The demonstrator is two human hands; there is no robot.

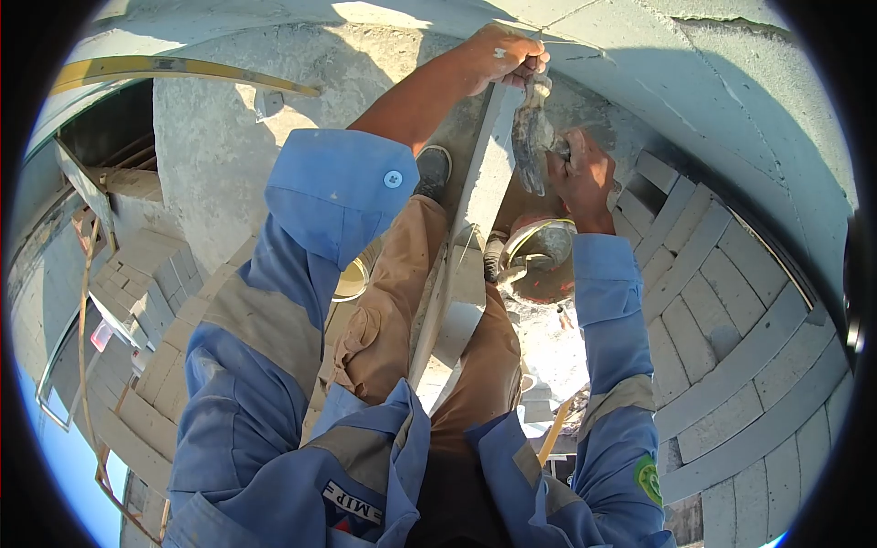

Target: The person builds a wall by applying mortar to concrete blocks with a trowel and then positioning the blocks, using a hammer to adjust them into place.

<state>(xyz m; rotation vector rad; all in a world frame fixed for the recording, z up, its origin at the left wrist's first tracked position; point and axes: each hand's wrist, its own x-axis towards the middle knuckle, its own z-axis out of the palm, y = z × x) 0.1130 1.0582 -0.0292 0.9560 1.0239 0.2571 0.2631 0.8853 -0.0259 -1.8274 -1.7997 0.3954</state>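
Observation:
My right hand (582,175) is closed around the handle of a trowel (527,146), whose mortar-smeared blade points up beside the end of a narrow grey block wall (486,173). Just beyond that end, my left hand (508,57) is pinched shut close to the large wall. A thin string (571,43) runs out from its fingertips along the wall. Wet mortar (539,87) clings near the trowel's upper part, under the left fingers. Below the right hand stands a mortar-stained bucket (513,247) with grey mix inside.
Grey blocks (722,320) are stacked along the right, with more blocks (151,274) on the left. A yellow bar (174,67) lies at the upper left. Another bucket (354,279) is beside my left leg. The large grey wall (731,100) curves across the upper right.

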